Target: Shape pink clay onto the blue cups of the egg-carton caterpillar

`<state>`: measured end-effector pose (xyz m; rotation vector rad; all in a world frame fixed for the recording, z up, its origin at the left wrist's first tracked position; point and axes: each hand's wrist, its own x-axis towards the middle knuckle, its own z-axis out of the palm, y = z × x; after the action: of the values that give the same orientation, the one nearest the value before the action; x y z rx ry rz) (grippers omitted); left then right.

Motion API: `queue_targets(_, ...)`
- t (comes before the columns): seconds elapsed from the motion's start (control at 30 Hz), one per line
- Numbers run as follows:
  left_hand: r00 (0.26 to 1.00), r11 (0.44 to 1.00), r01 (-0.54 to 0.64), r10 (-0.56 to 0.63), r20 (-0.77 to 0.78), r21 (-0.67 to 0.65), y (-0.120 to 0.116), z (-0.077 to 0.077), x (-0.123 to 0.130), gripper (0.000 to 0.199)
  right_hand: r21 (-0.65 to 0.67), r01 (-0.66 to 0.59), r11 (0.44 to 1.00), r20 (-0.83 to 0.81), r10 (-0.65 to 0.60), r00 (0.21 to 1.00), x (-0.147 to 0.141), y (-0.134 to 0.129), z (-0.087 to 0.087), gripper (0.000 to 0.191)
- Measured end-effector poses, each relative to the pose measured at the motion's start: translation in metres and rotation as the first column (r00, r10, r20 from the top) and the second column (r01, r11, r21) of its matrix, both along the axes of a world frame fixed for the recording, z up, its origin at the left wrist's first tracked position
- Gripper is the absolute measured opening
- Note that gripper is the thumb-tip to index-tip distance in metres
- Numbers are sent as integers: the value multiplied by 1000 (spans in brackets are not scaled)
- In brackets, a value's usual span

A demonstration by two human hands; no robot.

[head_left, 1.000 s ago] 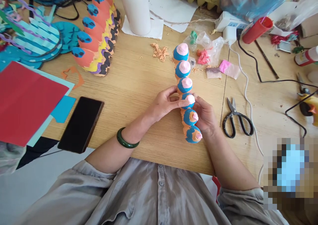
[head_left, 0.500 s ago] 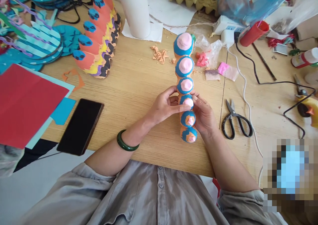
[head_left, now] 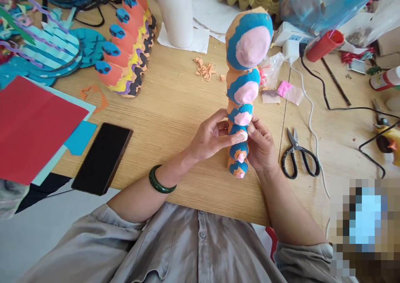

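Between both hands I hold an egg-carton strip (head_left: 243, 92), a row of bumps coated in orange and blue with pink caps that look like clay. It tilts up at its far end, which looms largest toward the camera. My left hand (head_left: 215, 135) grips it from the left, with the thumb across a lower bump and the fingers partly hidden behind. On the right side, my right hand (head_left: 263, 143) closes its thumb and fingers on the same lower part. Orange shavings (head_left: 204, 68) lie on the table beyond.
Black-handled scissors (head_left: 299, 154) lie right of my right hand, beside a white cable (head_left: 309, 112). A phone (head_left: 103, 158) and red paper (head_left: 40, 129) are at left. Farther back stand an orange bumpy piece (head_left: 126, 45), a white bottle (head_left: 175, 16) and a power strip (head_left: 292, 35).
The far end of the egg-carton strip has tipped upward toward the camera. Both hands keep their hold on its lower part. The whole view has shifted slightly.
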<state>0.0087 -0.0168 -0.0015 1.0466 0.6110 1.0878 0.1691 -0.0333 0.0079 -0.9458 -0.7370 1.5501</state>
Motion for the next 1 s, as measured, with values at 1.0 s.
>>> queue_targets(1.0, 992, 982, 116, -107, 63, -148, 8, 5, -7, 49, 17, -19, 1000, 99, 18, 995, -2, -2, 10, 39)
